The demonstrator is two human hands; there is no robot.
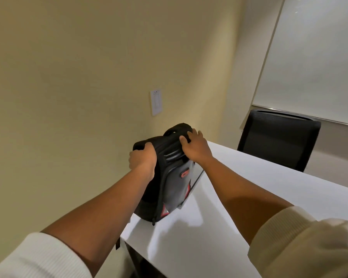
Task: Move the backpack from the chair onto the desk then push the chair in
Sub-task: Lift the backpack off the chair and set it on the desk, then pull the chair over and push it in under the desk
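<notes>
Two hands on one backpack, black and grey with red trim, standing upright at the near-left corner of the white desk, close against the beige wall.

Risks, as judged from this moment:
- Base set very near the desk's left edge and front corner; a strap end hanging below the edge. Release without a nudge inward could tip the load off the corner toward the wall side.
- Upright stance on a narrow base; soft contents could slump and topple it once grip is withdrawn.
- Dangling strap liable to snag on a chair during the push-in.
- Only chair in view, black with a mesh back, on the far side of the desk, already tucked close. Chair the backpack came from not visible; whether this is it, cannot tell.

Position relative to fingers:
- Left hand clamped over the top left shoulder of the backpack, fingers curled tight around the padded edge, thumb side toward the camera, tips hidden behind the fabric.
- Right hand laid on the top right, just beside the carry handle; fingers slightly spread and bent, pressing down on the top panel rather than pinching it.
- Backpack body hanging below and between both hands, grey face turned right toward open desk surface.

Cream sleeves pushed up both forearms. Light switch plate on wall above, well apart.
</notes>
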